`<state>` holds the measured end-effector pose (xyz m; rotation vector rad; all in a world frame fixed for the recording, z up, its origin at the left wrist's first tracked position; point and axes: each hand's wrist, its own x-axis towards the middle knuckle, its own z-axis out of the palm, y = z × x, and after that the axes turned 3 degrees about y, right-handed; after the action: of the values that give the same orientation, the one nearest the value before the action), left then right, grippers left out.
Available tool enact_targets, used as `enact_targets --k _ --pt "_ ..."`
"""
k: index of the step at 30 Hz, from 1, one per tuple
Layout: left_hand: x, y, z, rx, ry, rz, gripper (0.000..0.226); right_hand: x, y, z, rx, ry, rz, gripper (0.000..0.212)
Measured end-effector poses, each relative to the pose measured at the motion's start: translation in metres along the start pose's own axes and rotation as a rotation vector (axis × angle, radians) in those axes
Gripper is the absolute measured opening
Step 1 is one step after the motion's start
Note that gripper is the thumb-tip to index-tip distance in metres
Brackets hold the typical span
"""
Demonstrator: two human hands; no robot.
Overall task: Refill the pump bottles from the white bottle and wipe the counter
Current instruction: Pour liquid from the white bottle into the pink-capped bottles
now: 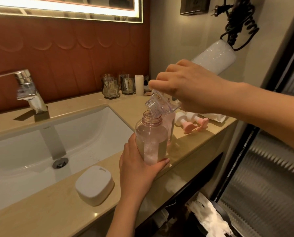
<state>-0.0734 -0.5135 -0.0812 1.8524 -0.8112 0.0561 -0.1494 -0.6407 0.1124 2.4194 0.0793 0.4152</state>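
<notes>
Head view.
- Pump bottle (150, 139): uncapped, partly filled, near the bench (40, 211) front edge. Left hand (139, 168) fingers wrapped round its lower body.
- White bottle (161, 106): tilted neck-down at the pump bottle's mouth. Right hand (185, 88) fingers curled round it.
- Hazard: narrow mouths, loosely aligned, so a slip or overfilling likely spills liquid onto the bench.
- Hazard: second pump bottle (170, 127) just behind, liable to be knocked.

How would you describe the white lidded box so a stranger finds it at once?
Start at the white sink in the beige counter. On the front strip, near the drain, lies the white lidded box. It is flat and opaque, unlike the clear bottle to its right.
</notes>
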Motion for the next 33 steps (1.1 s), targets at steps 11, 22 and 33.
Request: enact_targets --k 11,22,33 --pt "0.0 0.0 -0.001 0.008 -0.003 -0.001 0.105 0.008 0.001 -0.006 -0.089 -0.04 -0.06 0.058" --pt "-0.001 0.0 -0.002 0.0 -0.014 0.001 0.106 0.017 0.002 -0.015 -0.123 -0.088 -0.135 0.055" --pt "-0.001 -0.002 -0.001 0.009 -0.029 -0.008 0.105 0.025 -0.008 -0.022 -0.265 -0.094 -0.182 0.04"
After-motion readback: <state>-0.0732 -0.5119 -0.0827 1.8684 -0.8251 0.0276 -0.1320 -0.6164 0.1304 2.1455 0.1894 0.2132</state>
